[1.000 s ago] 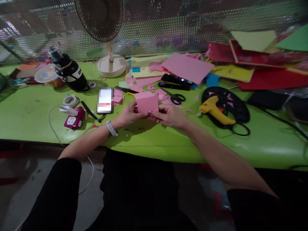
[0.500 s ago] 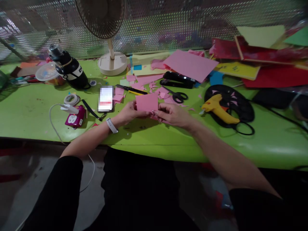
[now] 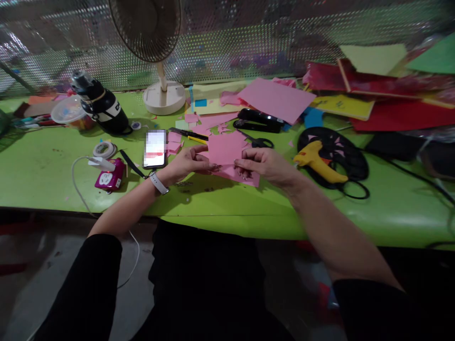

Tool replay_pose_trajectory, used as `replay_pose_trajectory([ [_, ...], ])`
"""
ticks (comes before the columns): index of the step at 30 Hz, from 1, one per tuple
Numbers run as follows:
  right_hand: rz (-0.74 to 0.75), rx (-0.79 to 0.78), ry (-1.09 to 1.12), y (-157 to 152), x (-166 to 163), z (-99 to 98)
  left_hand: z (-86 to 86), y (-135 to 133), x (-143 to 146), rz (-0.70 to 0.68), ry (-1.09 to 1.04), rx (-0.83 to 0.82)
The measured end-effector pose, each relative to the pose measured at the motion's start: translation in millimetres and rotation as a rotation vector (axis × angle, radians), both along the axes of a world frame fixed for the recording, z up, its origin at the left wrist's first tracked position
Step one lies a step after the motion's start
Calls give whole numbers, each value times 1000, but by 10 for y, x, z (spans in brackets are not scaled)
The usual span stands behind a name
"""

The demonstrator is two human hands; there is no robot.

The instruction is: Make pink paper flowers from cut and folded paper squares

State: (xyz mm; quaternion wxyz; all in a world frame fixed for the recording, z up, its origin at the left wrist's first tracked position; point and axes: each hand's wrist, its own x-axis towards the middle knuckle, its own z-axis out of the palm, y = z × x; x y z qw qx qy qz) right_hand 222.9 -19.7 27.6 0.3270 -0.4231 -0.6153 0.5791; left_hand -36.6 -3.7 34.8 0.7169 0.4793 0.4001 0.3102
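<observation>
Between my hands a small pink sheet of paper (image 3: 226,147) is held up, tilted over the table. My left hand (image 3: 190,162) pinches its lower left corner, thumb in front. At the lower right edge, my right hand (image 3: 266,166) has its thumb and fingers closed on the same paper. Another pink piece (image 3: 251,179) shows below and behind it, under the right fingers; whether the two are joined I cannot tell. Just behind the paper lie a cutter knife (image 3: 188,134), black scissors (image 3: 262,142) and pink scraps (image 3: 174,143).
A yellow glue gun (image 3: 322,161) rests on a black round pad at right. Behind are a black stapler (image 3: 258,121) and a large pink sheet (image 3: 277,98). To the left stand a phone (image 3: 155,149), a tape roll (image 3: 104,149), a purple power adapter (image 3: 110,175), a black bottle (image 3: 101,104) and a fan (image 3: 163,97).
The pink sheet has shifted slightly right, and my hands have moved a little apart. More of the second pink piece now shows beneath, toward the right hand.
</observation>
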Motion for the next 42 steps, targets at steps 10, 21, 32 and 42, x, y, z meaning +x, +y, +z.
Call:
replay_pose_trajectory([
  [10, -7, -204, 135, 4, -210, -143, -159, 32, -2, -28, 14, 21],
  [21, -32, -222, 174, 106, -109, -134, -116, 63, 1, -31, -1, 14],
  [32, 1, -210, 100, 149, 2, -99, -152, 72, -11, -35, 4, 1],
  [42, 92, -148, 78, 195, 135, -53, -124, 143, -69, -48, -14, -75],
])
